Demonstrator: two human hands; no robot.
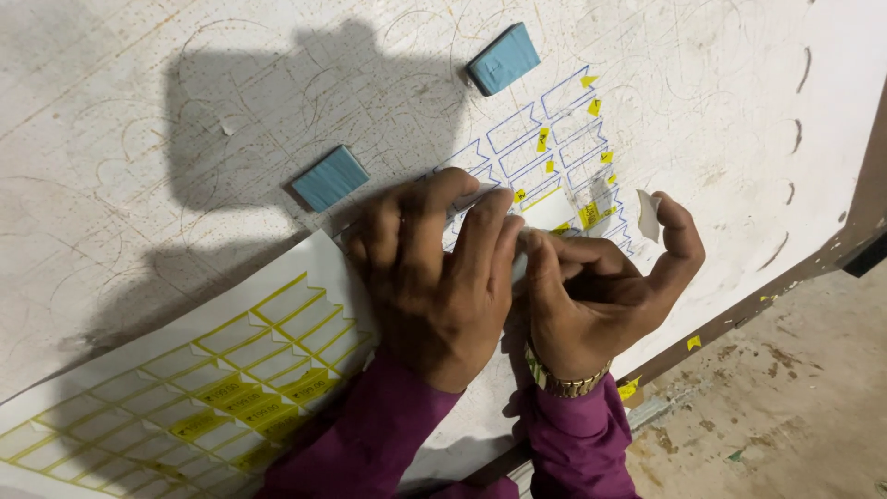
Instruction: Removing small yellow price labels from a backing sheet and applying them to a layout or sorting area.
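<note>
My left hand presses flat on a clear sheet with blue-outlined label shapes and small yellow stickers lying on a white scratched table. My right hand, with a gold watch at the wrist, pinches at the sheet beside the left fingertips; a small white peeled piece stands up between its thumb and fingers. A white sheet of yellow-outlined labels lies at the lower left, partly under my purple sleeves.
Two blue rectangular blocks rest on the table: one just left of my left hand, one farther up. The table's dark edge runs diagonally at right, with a dirty concrete floor beyond it.
</note>
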